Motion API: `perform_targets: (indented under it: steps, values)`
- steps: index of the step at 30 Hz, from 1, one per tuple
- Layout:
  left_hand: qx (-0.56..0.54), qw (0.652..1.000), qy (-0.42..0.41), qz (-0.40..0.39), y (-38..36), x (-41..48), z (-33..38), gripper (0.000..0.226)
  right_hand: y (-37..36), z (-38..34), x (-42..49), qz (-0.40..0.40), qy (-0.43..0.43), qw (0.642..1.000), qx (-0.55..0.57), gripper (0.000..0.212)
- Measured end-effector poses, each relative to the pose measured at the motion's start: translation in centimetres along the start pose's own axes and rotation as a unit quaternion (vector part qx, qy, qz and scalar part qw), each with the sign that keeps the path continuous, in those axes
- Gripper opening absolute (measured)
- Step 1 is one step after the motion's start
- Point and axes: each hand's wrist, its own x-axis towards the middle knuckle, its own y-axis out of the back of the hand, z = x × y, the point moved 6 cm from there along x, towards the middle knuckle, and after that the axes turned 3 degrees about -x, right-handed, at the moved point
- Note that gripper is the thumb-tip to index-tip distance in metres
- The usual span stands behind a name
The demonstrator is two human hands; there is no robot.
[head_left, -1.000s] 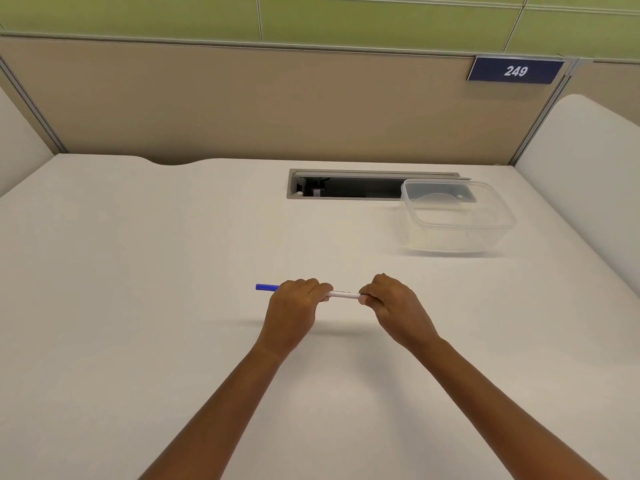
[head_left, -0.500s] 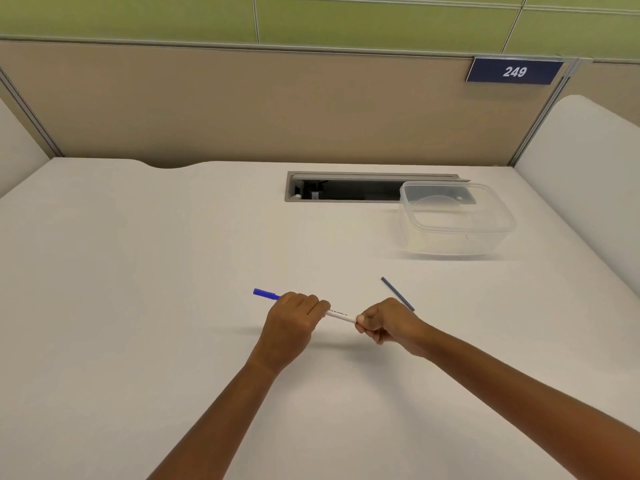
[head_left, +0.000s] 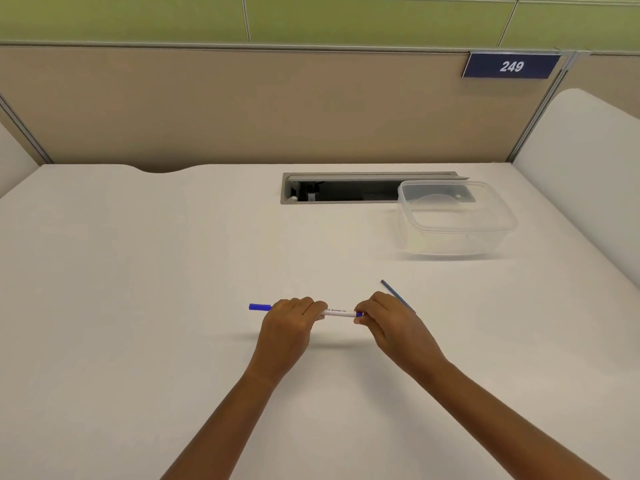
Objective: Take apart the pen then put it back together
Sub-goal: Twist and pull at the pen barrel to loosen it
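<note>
A white pen [head_left: 337, 312] with a blue cap at its left end is held level a little above the white desk [head_left: 138, 306]. My left hand [head_left: 289, 329] is wrapped around the barrel near the cap. My right hand [head_left: 389, 322] pinches the right end, where a small blue piece shows at the fingertips. A thin dark refill [head_left: 394, 293] lies on the desk just behind my right hand, slanting toward the back left. Its near end is hidden by that hand.
A clear plastic container [head_left: 457, 233] stands at the back right, partly over a cable slot [head_left: 339, 190] in the desk. Beige partition walls close the back. White rounded dividers rise at both sides.
The thin refill, hidden a second ago, came into view on the desk behind my right hand. That hand dipped low half a second ago and is now level at the pen's right end.
</note>
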Motion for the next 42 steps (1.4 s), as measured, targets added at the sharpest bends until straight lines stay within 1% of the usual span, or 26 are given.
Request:
perform_targets:
  steps: [2,3,4,7,9,10,11,13,15,16,17,18,20,21,22,23,25,27,29,32,34,36,38,40,42]
  values:
    - [-0.011,1.000,0.005,0.006,0.1,-0.1,0.0,0.020,0.6,-0.8,-0.1,0.046,0.048,0.997,-0.050,0.006]
    - [-0.015,1.000,0.007,0.009,0.1,-0.2,0.0,0.021,0.6,-1.0,-0.1,0.057,0.057,0.995,-0.060,0.007]
    - [-0.018,1.000,0.009,0.010,0.1,-0.3,0.0,0.022,0.3,-0.8,0.0,0.040,0.045,0.997,-0.048,0.008]
    - [-0.020,1.000,0.012,0.010,0.0,-0.6,-0.1,0.023,-1.4,0.5,0.1,-0.052,-0.049,0.997,0.040,0.017]
    - [-0.014,1.000,0.007,0.008,0.0,-0.8,-0.2,0.024,-2.5,1.3,0.1,-0.098,-0.120,0.978,0.140,0.019]
    - [-0.008,1.000,0.002,0.006,0.0,-0.9,-0.2,0.024,-2.8,1.7,0.1,-0.123,-0.160,0.958,0.203,0.022]
    - [-0.004,1.000,-0.002,0.004,-0.1,-1.0,-0.2,0.024,-3.1,1.9,0.1,-0.149,-0.199,0.929,0.274,0.026]
    - [-0.004,1.000,0.000,0.002,-0.1,-1.2,-0.3,0.024,-3.8,2.2,-0.1,-0.200,-0.265,0.854,0.400,0.032]
    - [-0.008,1.000,0.007,0.002,-0.1,-1.2,-0.4,0.024,-4.4,2.1,-0.6,-0.232,-0.320,0.770,0.501,0.030]
    - [-0.009,1.000,0.009,0.000,-0.1,-1.2,-0.4,0.024,-4.6,1.9,-0.8,-0.239,-0.334,0.740,0.533,0.030]
    - [-0.009,1.000,0.012,-0.001,-0.1,-1.2,-0.4,0.023,-4.7,1.8,-0.9,-0.240,-0.334,0.735,0.539,0.031]
    - [-0.009,1.000,0.016,-0.002,0.0,-1.3,-0.4,0.023,-4.6,1.7,-0.9,-0.233,-0.322,0.761,0.512,0.033]
    - [-0.008,1.000,0.023,-0.004,0.1,-1.4,-0.6,0.022,-4.1,1.7,-0.9,-0.190,-0.276,0.850,0.407,0.029]
    - [-0.008,1.000,0.027,-0.004,0.1,-1.5,-0.7,0.022,-3.7,1.8,-0.9,-0.156,-0.249,0.892,0.344,0.023]
    - [-0.009,0.999,0.030,-0.002,0.2,-1.6,-0.8,0.023,-3.2,1.7,-1.0,-0.121,-0.221,0.924,0.287,0.014]
    - [-0.010,0.999,0.033,-0.001,0.3,-1.6,-0.8,0.023,-2.9,1.5,-1.1,-0.094,-0.192,0.947,0.238,0.008]
    - [-0.011,0.999,0.035,-0.001,0.4,-1.7,-0.8,0.023,-2.8,1.0,-1.4,-0.062,-0.144,0.974,0.160,0.013]
    - [-0.009,0.999,0.035,-0.001,0.5,-1.7,-0.7,0.022,-2.4,0.1,-1.5,-0.034,-0.104,0.988,0.109,0.016]
    - [-0.010,0.999,0.031,0.000,0.5,-1.8,-0.6,0.019,-1.8,-0.9,-1.5,-0.001,-0.051,0.998,0.048,0.012]
    - [-0.006,1.000,0.025,0.004,0.6,-1.9,-0.3,0.013,-0.9,-1.9,-1.4,0.057,0.015,0.998,-0.029,0.005]
    - [-0.008,1.000,0.023,0.010,0.7,-1.9,-0.2,0.011,-0.9,-2.0,-1.3,0.061,0.026,0.997,-0.050,0.003]
    - [0.002,1.000,0.016,0.014,0.8,-2.0,-0.1,0.011,-1.2,-1.8,-1.3,0.047,0.020,0.997,-0.054,0.006]
    - [0.016,1.000,0.001,0.020,0.9,-2.0,0.2,0.012,-1.7,-1.4,-1.3,0.006,-0.014,0.999,-0.032,0.002]
    - [0.027,0.999,-0.012,0.027,1.0,-2.0,0.4,0.014,-2.5,-0.3,-1.3,-0.069,-0.085,0.993,0.051,0.014]
    - [0.036,0.999,-0.021,0.036,0.9,-2.1,0.7,0.016,-3.1,0.6,-1.5,-0.131,-0.160,0.965,0.162,0.022]
